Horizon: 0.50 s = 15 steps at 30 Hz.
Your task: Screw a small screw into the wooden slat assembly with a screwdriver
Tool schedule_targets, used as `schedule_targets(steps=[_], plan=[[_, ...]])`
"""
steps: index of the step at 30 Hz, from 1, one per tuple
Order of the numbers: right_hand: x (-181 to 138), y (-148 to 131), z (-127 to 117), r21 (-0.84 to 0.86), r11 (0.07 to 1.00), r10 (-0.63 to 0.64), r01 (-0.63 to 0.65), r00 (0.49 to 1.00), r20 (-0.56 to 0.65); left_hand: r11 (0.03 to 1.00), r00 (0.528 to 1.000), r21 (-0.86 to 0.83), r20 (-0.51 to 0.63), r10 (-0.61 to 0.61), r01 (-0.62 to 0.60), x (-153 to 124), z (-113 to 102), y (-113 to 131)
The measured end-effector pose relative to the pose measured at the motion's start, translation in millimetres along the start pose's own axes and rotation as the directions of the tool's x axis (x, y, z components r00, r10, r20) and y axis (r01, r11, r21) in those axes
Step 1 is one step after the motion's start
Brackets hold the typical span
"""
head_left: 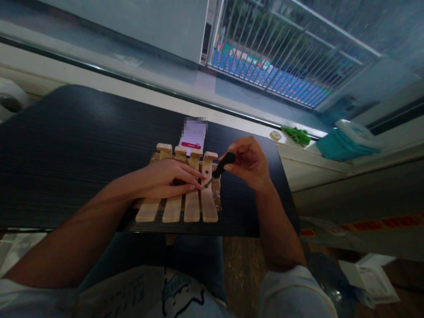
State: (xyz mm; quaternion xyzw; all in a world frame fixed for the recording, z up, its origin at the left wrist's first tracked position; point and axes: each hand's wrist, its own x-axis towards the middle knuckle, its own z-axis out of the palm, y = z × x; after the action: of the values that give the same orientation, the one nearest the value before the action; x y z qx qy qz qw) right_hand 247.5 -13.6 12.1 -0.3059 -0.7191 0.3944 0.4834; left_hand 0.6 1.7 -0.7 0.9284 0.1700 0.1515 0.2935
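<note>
A wooden piece of several pale slats with curled upper ends lies on the dark table. My right hand grips the black handle of a screwdriver, tilted down and to the left. Its tip meets the rightmost slat near a small hole or screw; I cannot tell which. Across the slats rests my left hand, fingers stretched toward the screwdriver tip. Another dark hole shows higher on that slat. Beneath the slats is a brown, shiny crinkled sheet or board, mostly hidden.
A phone with a lit screen stands just beyond the slats. The dark table meets a window sill. On the sill are a roll of tape, a green bundle and a teal container. A large clear bottle is at lower right.
</note>
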Motion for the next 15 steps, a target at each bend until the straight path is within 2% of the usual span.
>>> schedule_targets(steps=[6,10,15], plan=[[0.7,7.5,-6.8,-0.019,0.997,-0.071,0.073,0.994,0.080,1.000,1.000,-0.006,-0.006,-0.003,0.003,0.2,1.0,-1.1],[-0.5,7.0,-9.6,0.052,0.999,-0.024,0.017,0.991,0.132,1.000,1.000,0.006,-0.001,0.013,-0.013,-0.2,1.0,-1.8],[-1.1,-0.7,-8.1,0.092,0.992,0.073,-0.087,0.987,0.140,1.000,1.000,0.008,0.011,-0.017,0.017,-0.3,0.6,-0.4]])
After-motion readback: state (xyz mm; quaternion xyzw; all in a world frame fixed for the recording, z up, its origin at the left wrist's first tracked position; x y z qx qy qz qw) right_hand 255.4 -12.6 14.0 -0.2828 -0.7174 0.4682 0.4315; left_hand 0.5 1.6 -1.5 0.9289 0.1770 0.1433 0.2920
